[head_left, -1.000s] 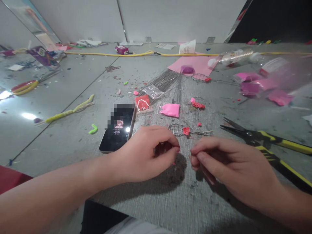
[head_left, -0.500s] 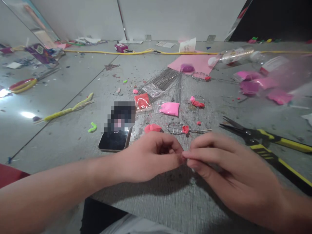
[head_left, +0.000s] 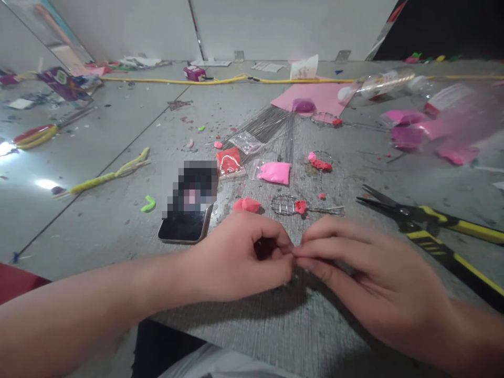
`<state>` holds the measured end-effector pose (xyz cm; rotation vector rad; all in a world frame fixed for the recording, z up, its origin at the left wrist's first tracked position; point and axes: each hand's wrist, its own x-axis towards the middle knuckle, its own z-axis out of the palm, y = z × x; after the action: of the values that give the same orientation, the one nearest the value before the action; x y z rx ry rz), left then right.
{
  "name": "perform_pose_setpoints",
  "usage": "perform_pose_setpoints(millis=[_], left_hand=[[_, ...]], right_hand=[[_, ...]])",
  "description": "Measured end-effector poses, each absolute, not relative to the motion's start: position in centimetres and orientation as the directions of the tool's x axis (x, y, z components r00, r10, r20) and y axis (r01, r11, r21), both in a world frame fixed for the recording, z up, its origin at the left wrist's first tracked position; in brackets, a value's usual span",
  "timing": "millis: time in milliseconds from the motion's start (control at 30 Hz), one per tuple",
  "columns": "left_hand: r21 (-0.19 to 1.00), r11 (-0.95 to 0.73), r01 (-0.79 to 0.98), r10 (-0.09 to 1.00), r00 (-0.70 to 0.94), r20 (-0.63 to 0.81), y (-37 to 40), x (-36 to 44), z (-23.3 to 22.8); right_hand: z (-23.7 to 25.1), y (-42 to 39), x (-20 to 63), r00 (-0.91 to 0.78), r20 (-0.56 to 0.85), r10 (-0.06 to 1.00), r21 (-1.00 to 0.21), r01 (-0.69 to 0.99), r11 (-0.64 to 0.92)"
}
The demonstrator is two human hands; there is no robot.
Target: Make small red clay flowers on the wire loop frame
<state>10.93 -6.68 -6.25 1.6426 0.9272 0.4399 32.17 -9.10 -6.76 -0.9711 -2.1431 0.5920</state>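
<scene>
Fingertips have closed the last gap since half a second ago; a second ago the hands were apart. Now left hand and right hand meet tip to tip at lower centre of the frame, both curled into a pinch on something tiny. What sits in the pinch is hidden by the fingers, can't tell what it is.

Judgement: fine pinch work, so keep wrists planted on the grey table and move only the fingertips; light pressure, soft stuff would smear.

Just above the hands: red-pink clay lump, uncovered since a second ago, and wire mesh paddle with a red clay bit on it, handle pointing right. Phone left of the lump. Black-and-yellow pliers at right, well clear of the right hand, tips pointing in; mind them when reaching.

Further up: bag of pink clay, bag of red clay, bundle of straight wires, pink paper sheet at upper centre.
</scene>
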Motion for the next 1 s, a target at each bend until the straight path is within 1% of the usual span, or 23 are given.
perform_pose_setpoints(millis=[133, 200, 267, 333, 400, 500, 600, 700, 767, 900, 1000], left_hand=[[0.945, -0.016, 0.326, 0.78, 0.596, -0.192, -6.4, 10.8, -5.7], [0.95, 0.01, 0.312, 0.786, 0.585, -0.2, -6.2, 10.6, -5.6], [0.952, 0.049, 0.303, 0.785, 0.577, -0.225, -5.9, 10.5, -5.6], [0.951, 0.113, 0.287, 0.77, 0.58, -0.267, -5.7, 10.5, -5.7], [0.949, 0.183, 0.256, 0.745, 0.594, -0.303, -5.6, 10.5, -5.9], [0.941, 0.26, 0.216, 0.702, 0.627, -0.338, -5.8, 10.6, -6.1], [0.919, 0.347, 0.189, 0.651, 0.656, -0.381, -6.0, 10.7, -6.2], [0.895, 0.425, 0.133, 0.613, 0.686, -0.393, -6.1, 10.9, -6.3], [0.888, 0.448, 0.102, 0.6, 0.702, -0.384, -6.1, 10.9, -6.4], [0.886, 0.459, 0.063, 0.588, 0.726, -0.357, -6.0, 10.8, -6.6], [0.898, 0.436, 0.068, 0.596, 0.726, -0.344, -6.0, 10.7, -6.7]], right_hand=[[-6.8, -9.3, 32.5, -0.33, 0.298, 0.896, -0.72, 0.539, 0.438], [-6.9, -9.3, 32.5, -0.277, 0.255, 0.926, -0.763, 0.531, 0.369], [-7.0, -9.3, 32.5, -0.257, 0.25, 0.934, -0.78, 0.518, 0.351], [-7.0, -9.3, 32.4, -0.286, 0.288, 0.914, -0.766, 0.504, 0.399], [-6.9, -9.3, 32.3, -0.353, 0.333, 0.874, -0.73, 0.49, 0.476], [-6.9, -9.3, 32.2, -0.434, 0.427, 0.793, -0.64, 0.475, 0.604], [-7.1, -9.4, 32.0, -0.475, 0.516, 0.713, -0.551, 0.453, 0.701], [-7.4, -9.5, 32.0, -0.496, 0.553, 0.669, -0.509, 0.434, 0.743], [-7.4, -9.6, 32.0, -0.504, 0.572, 0.648, -0.486, 0.428, 0.762], [-7.3, -9.8, 32.3, -0.523, 0.585, 0.62, -0.462, 0.413, 0.785], [-7.1, -9.9, 32.5, -0.536, 0.578, 0.615, -0.464, 0.403, 0.789]])
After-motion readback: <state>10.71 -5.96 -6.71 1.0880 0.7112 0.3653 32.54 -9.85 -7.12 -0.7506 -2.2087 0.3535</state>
